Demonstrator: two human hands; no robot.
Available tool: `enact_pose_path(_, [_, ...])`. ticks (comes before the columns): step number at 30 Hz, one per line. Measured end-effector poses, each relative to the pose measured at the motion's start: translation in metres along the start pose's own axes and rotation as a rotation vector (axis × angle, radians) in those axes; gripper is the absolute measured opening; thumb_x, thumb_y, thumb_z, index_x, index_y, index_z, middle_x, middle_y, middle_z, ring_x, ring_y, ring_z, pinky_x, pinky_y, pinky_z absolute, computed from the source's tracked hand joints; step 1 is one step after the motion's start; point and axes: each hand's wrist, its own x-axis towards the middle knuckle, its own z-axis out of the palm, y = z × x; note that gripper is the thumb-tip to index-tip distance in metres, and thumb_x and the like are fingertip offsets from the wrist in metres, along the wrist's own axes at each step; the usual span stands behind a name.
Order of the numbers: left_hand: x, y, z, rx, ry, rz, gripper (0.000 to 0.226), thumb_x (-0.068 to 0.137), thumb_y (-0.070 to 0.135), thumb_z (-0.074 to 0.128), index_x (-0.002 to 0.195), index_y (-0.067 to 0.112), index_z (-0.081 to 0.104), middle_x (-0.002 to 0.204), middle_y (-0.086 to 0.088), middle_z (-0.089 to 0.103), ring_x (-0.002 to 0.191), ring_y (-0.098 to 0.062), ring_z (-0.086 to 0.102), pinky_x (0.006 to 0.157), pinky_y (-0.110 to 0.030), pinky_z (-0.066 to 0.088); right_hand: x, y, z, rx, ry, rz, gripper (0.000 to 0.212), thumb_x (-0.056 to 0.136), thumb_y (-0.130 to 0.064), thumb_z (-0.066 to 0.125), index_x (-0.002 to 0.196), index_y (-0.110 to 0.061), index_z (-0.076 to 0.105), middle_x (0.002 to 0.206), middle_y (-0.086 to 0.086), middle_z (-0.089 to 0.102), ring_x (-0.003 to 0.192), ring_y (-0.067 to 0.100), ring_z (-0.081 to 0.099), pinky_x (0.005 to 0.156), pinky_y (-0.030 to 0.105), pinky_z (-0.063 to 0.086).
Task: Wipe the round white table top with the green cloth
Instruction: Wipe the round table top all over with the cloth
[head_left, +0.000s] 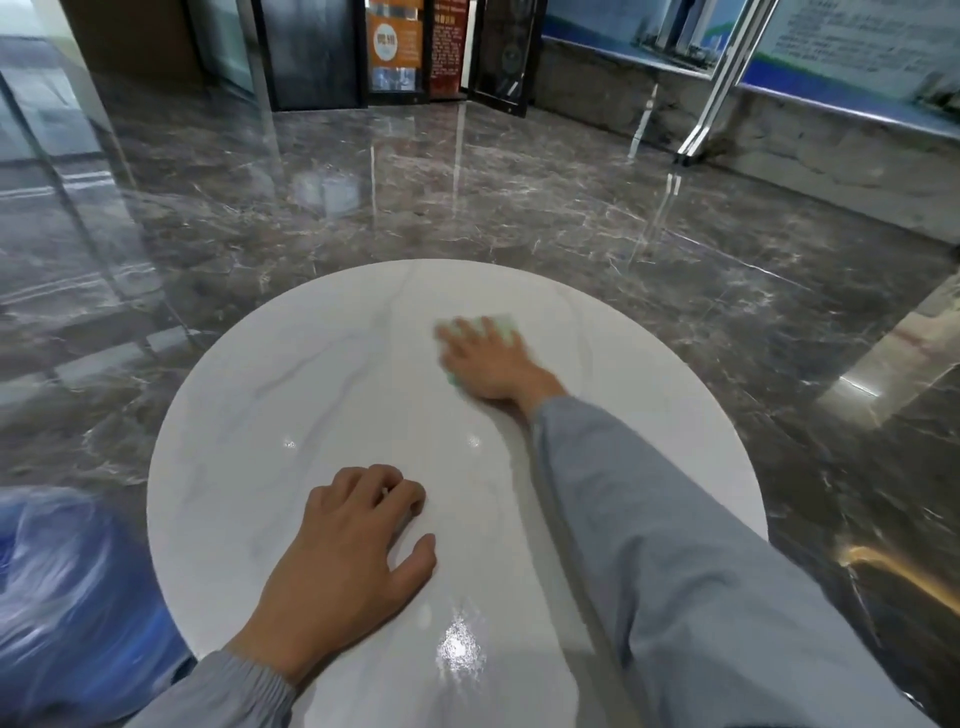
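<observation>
- Dark veined marble floor (467, 208) is gleaming, mirroring streaks of light.
- Black-framed doors (311, 52) are standing at the far end, with an orange poster (395, 41) showing beside them.
- A blue-edged notice board (841, 57) is running along the right wall.
- Something blue and blurred (67, 597) is sitting lower left.

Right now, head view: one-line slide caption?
Right hand presses the green cloth on the round white table top; left hand rests nearer the person.
</observation>
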Motion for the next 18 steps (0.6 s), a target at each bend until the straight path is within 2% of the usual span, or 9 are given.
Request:
enact_pose_path(3, [0.001,0.0,-0.002,0.005,-0.007,0.004,0.024,0.088,0.057,0.055,0.104,0.039,0.055,0.11,0.02,0.046,0.109,-0.011,0.045,0.088,-0.033,0.036,-0.002,-0.072,0.016,-0.022,-0.049,-0.273,0.057,0.107,-0.06,0.02,0.161,-0.05,0.007,0.173,-0.014,-0.003,0.159,0.021,-0.01,0.122,0.056,-0.01])
enact_pose_path(6, [0.001,0.001,-0.003,0.0,-0.019,0.0,0.024,0.088,0.057,0.055,0.105,0.04,0.054,0.111,0.021,0.045,0.11,-0.01,0.043,0.09,-0.033,0.036,-0.001,-0.072,0.01,-0.001,-0.05,-0.29,0.057,0.108,-0.059,0.02,0.162,-0.047,0.011,0.173,-0.014,0.001,0.16,0.018,-0.006,0.123,0.052,-0.007])
enact_pose_path(10, [0.001,0.001,-0.003,-0.011,-0.019,-0.011,0.022,0.087,0.058,0.056,0.103,0.042,0.053,0.11,0.024,0.045,0.11,-0.008,0.043,0.091,-0.032,0.035,0.004,0.015,-0.007,0.076,0.017,0.033,0.058,0.107,-0.057,0.021,0.163,-0.044,0.013,0.173,-0.012,0.002,0.16,0.022,-0.002,0.125,0.055,0.001])
enact_pose_path(13, [0.001,0.001,-0.002,-0.007,-0.014,-0.011,0.022,0.086,0.057,0.055,0.103,0.042,0.053,0.109,0.024,0.045,0.11,-0.008,0.043,0.09,-0.033,0.035,-0.017,0.103,-0.014,0.082,0.056,0.26,0.067,0.098,-0.067,0.011,0.161,-0.045,0.016,0.173,-0.012,0.003,0.16,0.027,0.0,0.124,0.06,0.002])
enact_pose_path(16, [0.0,0.001,-0.002,-0.015,-0.015,-0.014,0.022,0.086,0.057,0.055,0.102,0.043,0.053,0.109,0.025,0.045,0.109,-0.008,0.043,0.09,-0.032,0.034,-0.052,0.175,-0.018,0.149,0.125,0.51,0.056,0.105,-0.057,0.02,0.16,-0.045,0.02,0.172,-0.009,0.011,0.158,0.026,0.007,0.123,0.059,0.005])
enact_pose_path(18, [0.0,0.001,-0.002,-0.02,-0.008,-0.013,0.022,0.086,0.057,0.055,0.102,0.042,0.054,0.109,0.025,0.045,0.108,-0.008,0.042,0.09,-0.032,0.035,-0.064,0.2,-0.019,0.142,0.144,0.6,0.055,0.104,-0.055,0.021,0.158,-0.045,0.022,0.172,-0.008,0.013,0.158,0.028,0.007,0.123,0.061,0.004])
